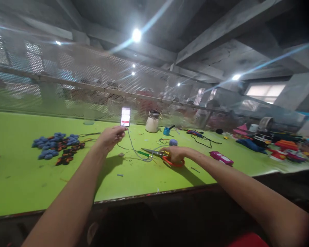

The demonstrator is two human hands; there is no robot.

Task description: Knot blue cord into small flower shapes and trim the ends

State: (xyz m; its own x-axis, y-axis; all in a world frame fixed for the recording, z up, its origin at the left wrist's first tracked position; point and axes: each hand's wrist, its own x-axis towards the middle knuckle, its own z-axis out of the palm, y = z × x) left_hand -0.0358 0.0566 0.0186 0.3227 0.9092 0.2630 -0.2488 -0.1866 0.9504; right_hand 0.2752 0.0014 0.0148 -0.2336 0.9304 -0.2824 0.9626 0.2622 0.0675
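Note:
My left hand [113,136] is raised over the middle of the table, its fingers pinched on the end of a grey-blue yarn strand [130,140]. The strand hangs down and loops across the tabletop towards my right hand [176,153]. That hand is closed around the orange handles of a pair of scissors [154,152], low over the table with the blades pointing left. Beside the blades lies a slim tool with a green handle [143,154]. A small blue-grey yarn ball [173,142] sits just behind my right hand.
Blue and black-orange crocheted pieces [57,145] are heaped at left. A lit phone [125,116] stands upright near the mesh partition [103,85], with a white jug [152,121] and blue pot [167,130] nearby. A magenta item [221,158] and several colourful crocheted things [285,147] are at right.

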